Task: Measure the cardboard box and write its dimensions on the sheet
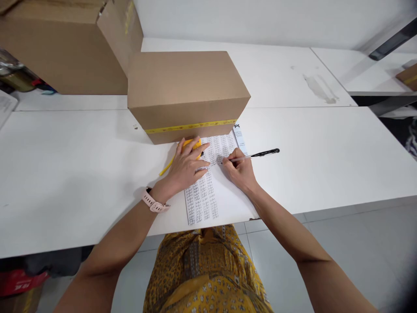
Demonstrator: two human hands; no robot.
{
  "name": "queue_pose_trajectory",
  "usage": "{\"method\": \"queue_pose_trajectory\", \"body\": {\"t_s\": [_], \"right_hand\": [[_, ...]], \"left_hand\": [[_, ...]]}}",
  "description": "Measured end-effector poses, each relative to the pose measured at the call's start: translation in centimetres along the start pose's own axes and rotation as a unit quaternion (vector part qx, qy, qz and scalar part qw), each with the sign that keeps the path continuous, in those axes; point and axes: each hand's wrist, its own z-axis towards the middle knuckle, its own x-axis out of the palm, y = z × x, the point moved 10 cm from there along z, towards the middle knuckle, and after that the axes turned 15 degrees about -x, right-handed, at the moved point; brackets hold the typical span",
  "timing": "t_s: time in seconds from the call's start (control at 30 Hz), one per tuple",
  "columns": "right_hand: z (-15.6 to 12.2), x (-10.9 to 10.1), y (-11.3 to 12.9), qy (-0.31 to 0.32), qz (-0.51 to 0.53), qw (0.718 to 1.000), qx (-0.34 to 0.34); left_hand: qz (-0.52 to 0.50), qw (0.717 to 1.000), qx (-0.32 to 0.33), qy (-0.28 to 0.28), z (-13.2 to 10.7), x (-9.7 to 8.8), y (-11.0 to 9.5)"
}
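A sheet of paper [208, 198] filled with columns of handwritten numbers lies on the white table [65, 174], its far end against a brown cardboard box [185, 91] sealed with yellow tape. My left hand [185, 167] rests flat on the sheet, fingers spread over a yellow tape measure [190, 144] whose yellow strip sticks out to the left. My right hand [239, 169] pinches a black pen [260, 154] with its tip touching the paper.
A larger cardboard box [65, 43] stands at the back left, with small items [19, 78] beside it. Another white table [368, 69] lies at the far right. The table's front edge runs just before my body.
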Motion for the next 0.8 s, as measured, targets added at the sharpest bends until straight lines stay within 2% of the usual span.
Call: {"method": "queue_pose_trajectory", "body": {"t_s": [0.27, 0.8], "right_hand": [[0.05, -0.4, -0.14, -0.02, -0.003, 1.0, -0.008], [0.07, -0.35, -0.09, -0.013, -0.002, 1.0, 0.0]], "left_hand": [[0.001, 1.0, 0.001, 0.001, -0.03, -0.03, -0.01], [-0.002, 1.0, 0.0, -0.001, 0.01, 0.06, 0.11]]}}
